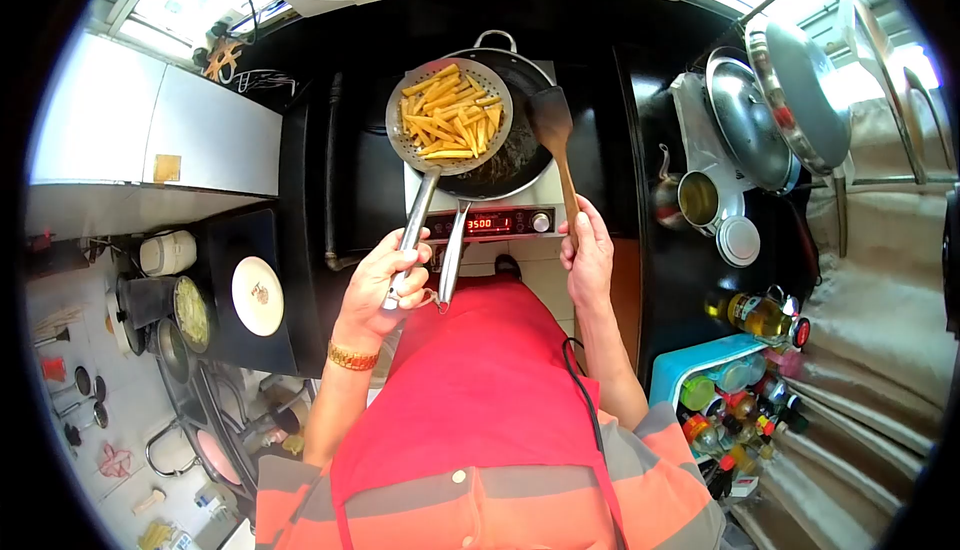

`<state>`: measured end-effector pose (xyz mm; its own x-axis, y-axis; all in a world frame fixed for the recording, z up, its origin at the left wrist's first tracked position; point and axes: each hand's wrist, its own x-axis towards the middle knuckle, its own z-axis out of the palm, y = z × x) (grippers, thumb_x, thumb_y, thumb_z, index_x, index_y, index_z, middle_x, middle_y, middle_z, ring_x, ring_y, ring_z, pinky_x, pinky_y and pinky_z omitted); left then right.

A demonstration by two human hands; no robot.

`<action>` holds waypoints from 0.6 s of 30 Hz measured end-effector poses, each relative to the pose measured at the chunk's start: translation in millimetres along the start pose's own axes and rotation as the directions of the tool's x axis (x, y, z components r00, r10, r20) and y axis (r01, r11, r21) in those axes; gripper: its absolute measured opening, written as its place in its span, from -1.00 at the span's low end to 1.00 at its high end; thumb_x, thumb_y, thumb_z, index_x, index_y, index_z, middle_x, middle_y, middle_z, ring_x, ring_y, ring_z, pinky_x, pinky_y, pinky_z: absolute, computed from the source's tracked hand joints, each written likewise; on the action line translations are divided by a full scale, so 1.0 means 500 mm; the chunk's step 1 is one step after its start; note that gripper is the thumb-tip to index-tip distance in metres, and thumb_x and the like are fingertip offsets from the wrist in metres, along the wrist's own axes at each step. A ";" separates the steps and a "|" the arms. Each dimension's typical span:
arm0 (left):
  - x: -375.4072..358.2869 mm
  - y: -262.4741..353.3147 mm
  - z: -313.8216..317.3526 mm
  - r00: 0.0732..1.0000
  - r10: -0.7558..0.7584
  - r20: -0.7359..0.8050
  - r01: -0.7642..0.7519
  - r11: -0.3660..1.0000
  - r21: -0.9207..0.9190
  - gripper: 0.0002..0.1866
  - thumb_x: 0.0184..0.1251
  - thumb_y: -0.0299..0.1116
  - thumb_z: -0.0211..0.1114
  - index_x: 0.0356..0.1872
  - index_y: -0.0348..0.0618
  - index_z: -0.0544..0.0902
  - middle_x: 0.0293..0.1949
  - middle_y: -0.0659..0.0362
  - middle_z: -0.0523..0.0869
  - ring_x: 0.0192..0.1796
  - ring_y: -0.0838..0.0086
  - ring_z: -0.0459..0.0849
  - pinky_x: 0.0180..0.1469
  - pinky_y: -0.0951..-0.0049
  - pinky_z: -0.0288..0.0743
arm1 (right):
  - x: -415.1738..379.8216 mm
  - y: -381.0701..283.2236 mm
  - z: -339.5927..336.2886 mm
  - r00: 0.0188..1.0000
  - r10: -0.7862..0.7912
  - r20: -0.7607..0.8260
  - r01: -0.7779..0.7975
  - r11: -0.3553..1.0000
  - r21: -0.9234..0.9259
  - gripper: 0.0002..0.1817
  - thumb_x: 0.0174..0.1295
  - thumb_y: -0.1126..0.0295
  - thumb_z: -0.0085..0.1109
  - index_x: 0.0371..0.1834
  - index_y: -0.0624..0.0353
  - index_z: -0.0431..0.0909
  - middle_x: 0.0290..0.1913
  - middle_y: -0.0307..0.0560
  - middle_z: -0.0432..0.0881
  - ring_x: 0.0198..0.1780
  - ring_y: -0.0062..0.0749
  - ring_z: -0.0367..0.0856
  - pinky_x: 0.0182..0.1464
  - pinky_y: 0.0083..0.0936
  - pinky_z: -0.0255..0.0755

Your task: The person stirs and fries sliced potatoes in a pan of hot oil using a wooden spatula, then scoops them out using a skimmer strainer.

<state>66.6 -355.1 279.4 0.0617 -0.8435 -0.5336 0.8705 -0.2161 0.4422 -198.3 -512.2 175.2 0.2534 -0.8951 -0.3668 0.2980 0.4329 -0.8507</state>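
Above the frame's centre, the left hand is wrapped around the long steel handle of a round perforated metal skimmer heaped with yellow fries, held over the black wok. The right hand is closed around the brown wooden spatula. Keeping the skimmer level over the wok would let oil drain back without spilling fries.
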 end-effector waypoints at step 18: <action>0.022 -0.008 -0.016 0.999 -0.028 0.027 0.030 0.996 -0.078 -0.67 0.65 -0.51 0.05 0.33 -0.35 0.48 -0.08 0.10 0.59 -0.54 0.66 0.39 -0.62 0.64 0.35 | -0.008 -0.014 -0.009 0.997 0.059 0.049 -0.063 0.996 0.063 -0.59 0.61 0.38 0.06 0.46 0.17 0.46 -0.14 -0.18 0.69 -0.49 -0.71 0.37 -0.53 -0.72 0.24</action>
<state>67.6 -359.4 266.2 0.0238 -0.8499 -0.5264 0.9074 -0.2027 0.3682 -205.7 -512.2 181.1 0.3155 -0.8615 -0.3978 0.3387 0.4939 -0.8009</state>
